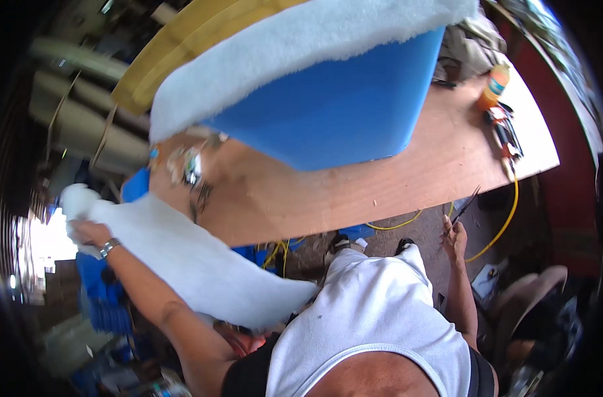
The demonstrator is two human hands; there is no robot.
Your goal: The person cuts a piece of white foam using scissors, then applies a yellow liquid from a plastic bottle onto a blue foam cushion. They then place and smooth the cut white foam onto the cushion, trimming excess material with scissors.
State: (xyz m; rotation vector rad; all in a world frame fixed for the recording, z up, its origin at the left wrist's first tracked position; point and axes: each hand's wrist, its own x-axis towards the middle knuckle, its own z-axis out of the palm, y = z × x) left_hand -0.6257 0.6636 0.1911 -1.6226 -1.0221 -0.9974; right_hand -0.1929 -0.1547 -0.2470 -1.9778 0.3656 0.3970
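Observation:
My left hand [88, 233], out at the far left, grips the rolled end of a sheet of white fluffy batting [209, 271]. The loose part of the sheet hangs across my left side toward my waist. My right hand [455, 239] is closed around dark scissors [467, 204], held off to the right beyond the table's near edge, blades pointing up and away. On the table [301, 205] stands a large blue tapered block or tub [334, 106]. A thick band of white batting [262, 66] runs along its upper edge, with a yellow curved piece [182, 46] behind it.
An orange drink bottle [494, 86] and a black-and-orange power tool [504, 132] lie at the table's right end. A yellow hose [511, 218] drops to the floor. Small scraps [190, 165] sit at the table's left. Blue stacked items [106, 298] stand below my left arm.

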